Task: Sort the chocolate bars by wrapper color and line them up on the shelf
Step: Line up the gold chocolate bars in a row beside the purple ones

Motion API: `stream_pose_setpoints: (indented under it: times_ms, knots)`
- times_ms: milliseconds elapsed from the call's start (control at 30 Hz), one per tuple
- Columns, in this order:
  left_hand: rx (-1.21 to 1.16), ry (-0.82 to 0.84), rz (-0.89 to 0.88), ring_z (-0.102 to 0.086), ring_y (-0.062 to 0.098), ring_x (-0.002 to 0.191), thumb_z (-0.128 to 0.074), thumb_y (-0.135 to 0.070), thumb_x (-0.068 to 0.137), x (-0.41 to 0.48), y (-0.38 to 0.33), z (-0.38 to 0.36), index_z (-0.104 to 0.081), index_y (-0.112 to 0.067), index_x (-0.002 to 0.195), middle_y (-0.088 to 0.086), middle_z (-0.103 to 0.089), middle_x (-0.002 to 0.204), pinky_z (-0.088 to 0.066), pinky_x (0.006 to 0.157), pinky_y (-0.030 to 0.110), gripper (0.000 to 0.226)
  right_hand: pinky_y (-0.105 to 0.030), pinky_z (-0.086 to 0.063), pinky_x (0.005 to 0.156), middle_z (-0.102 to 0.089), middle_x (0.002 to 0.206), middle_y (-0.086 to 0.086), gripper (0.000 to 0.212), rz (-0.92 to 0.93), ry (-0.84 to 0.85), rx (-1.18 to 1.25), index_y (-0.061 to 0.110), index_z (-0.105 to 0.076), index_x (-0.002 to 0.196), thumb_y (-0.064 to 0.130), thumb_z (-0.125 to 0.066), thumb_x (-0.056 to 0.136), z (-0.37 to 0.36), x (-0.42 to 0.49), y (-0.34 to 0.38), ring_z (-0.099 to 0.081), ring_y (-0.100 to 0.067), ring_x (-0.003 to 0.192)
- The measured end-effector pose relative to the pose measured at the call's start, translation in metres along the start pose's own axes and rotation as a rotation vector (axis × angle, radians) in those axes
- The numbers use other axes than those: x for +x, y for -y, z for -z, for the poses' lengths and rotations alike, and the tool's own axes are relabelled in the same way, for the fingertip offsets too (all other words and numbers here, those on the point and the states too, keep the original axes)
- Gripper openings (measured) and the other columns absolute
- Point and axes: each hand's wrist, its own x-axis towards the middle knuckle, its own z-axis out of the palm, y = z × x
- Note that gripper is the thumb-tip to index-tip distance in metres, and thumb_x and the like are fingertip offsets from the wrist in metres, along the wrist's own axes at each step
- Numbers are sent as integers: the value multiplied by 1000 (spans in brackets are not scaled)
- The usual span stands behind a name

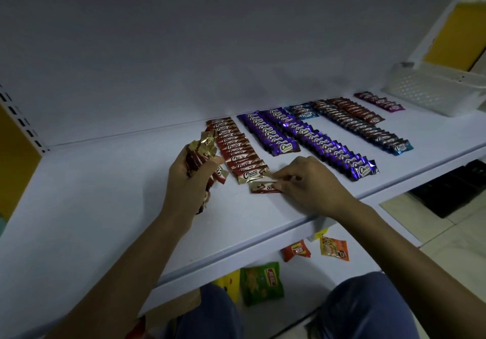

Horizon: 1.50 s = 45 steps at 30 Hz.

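On the white shelf [105, 207] chocolate bars lie in overlapping rows by wrapper color. A red-and-gold row [236, 149] runs at the left, two purple rows [273, 133] beside it, then a dark brown row [360, 125] with blue bars [302, 111] at its ends, and a short magenta row [378, 101] at the far right. My left hand [189, 178] grips a bunch of red-and-gold bars [202, 152] just left of the red row. My right hand [310, 183] pinches a single red bar [263, 188] lying at the near end of the red row.
A white perforated plastic basket [431, 88] stands at the shelf's far right. Snack packets, green [261, 282] and orange [295, 250], lie on the lower level under the shelf edge. A slotted shelf upright [21, 123] and yellow panels flank the shelf. My knees are below.
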Motion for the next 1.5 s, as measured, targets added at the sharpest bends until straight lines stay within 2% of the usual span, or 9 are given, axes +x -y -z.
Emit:
stream_pose_setpoints:
  times_ms: [133,200,567,700,800,1067,1200,1367,1500]
  knots:
    - [-26,-2,2,-46,28,72,-59,-15,92,-2,-1,1,-61,-24,92,13,-64,89,-36,43,21,9,-35,-43,75,-61,87,7,4,-4,-13,26,32,-67,87,30,-69,84,0,1,1,-51,-17,88]
    - [-21,-2,3,-48,27,74,-59,-15,91,-2,-2,1,-61,-24,91,14,-64,90,-36,43,21,9,-31,-41,72,-56,78,19,15,5,-25,93,33,-58,79,27,-71,83,1,3,4,-51,-11,83]
    - [6,1,-4,-45,25,63,-61,-16,90,-3,-3,-1,-61,-21,90,17,-64,90,-36,42,21,5,-40,-39,87,-65,104,2,16,53,-135,44,26,-72,99,29,-70,83,-8,22,9,-48,-16,99]
    - [6,1,-4,-45,21,58,-62,-16,90,-2,-3,-1,-61,-23,89,15,-65,88,-36,42,22,7,-40,-40,87,-66,96,6,6,60,-115,73,27,-67,90,28,-70,84,-6,25,9,-52,-16,96]
    - [7,-1,-9,-46,21,58,-61,-16,91,-2,-2,0,-61,-22,90,15,-65,86,-37,42,22,6,-41,-47,85,-66,84,9,10,79,-108,203,26,-58,82,21,-67,85,-3,19,10,-59,-10,83]
    - [-2,-4,-11,-49,21,61,-61,-16,90,-2,-3,-1,-61,-22,89,18,-67,92,-38,40,20,6,-14,-49,67,-66,79,1,20,-127,-77,840,14,-66,81,-2,-55,89,15,8,25,-59,-3,71]
    - [3,2,-15,-49,15,56,-61,-15,90,-3,-3,-1,-61,-22,89,14,-67,87,-37,41,20,7,-16,-46,64,-68,84,2,31,-105,-25,624,17,-72,78,-1,-48,89,33,15,29,-61,-9,72]
    - [-9,7,-15,-48,27,69,-60,-14,91,-3,-4,-1,-61,-21,91,18,-64,90,-34,40,20,6,-31,-45,77,-56,75,21,11,135,202,118,27,-67,80,18,-60,79,21,29,50,-54,-7,77]
    - [-11,6,-18,-52,25,66,-60,-13,91,-3,-4,-1,-61,-21,90,10,-67,88,-37,40,18,9,-32,-48,74,-63,89,8,25,122,187,214,14,-68,101,3,-66,78,11,21,46,-57,-11,82]
